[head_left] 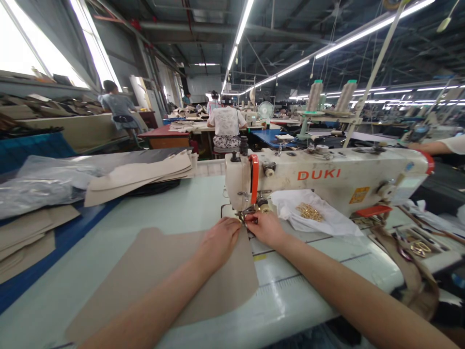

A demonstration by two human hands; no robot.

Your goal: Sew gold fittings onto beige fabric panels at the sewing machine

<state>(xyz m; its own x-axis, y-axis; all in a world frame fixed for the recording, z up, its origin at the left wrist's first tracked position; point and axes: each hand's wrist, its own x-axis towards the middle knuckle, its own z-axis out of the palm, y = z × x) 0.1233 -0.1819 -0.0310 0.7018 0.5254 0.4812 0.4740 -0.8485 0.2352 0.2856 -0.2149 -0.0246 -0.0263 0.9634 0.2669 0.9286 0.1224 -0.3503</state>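
Before us spreads one pale green tabletop (192,201), its rounded front edge curving away at the lower right. One sewing machine (337,186) lies across it, its arm running left to right and its needle end at the left. One beige panel (141,261) lies flat on the tabletop, left of and in front of the needle; its long axis slants from the lower left up to the right, the upper right corner reaching the presser foot. Its right edge ends in a rounded near corner, just beside the ruler marks. Tabletop shows between the panel and the blue strip (74,232) at left, and also beyond its far edge, giving us room to swing it. Two piles of beige pieces (141,177) lie farther left. One white sheet (286,206) sits against the machine. Our left hand (221,237) rests palm down on the panel, fingers together and loosely bent, wrapped round nothing. Our right hand (267,228) is partly closed, fingertips beside the presser foot; we cannot tell whether it pinches anything. Two tall thread cones (314,97) stand behind. The gold-coloured pieces (308,212) on the sheet are too small to count.
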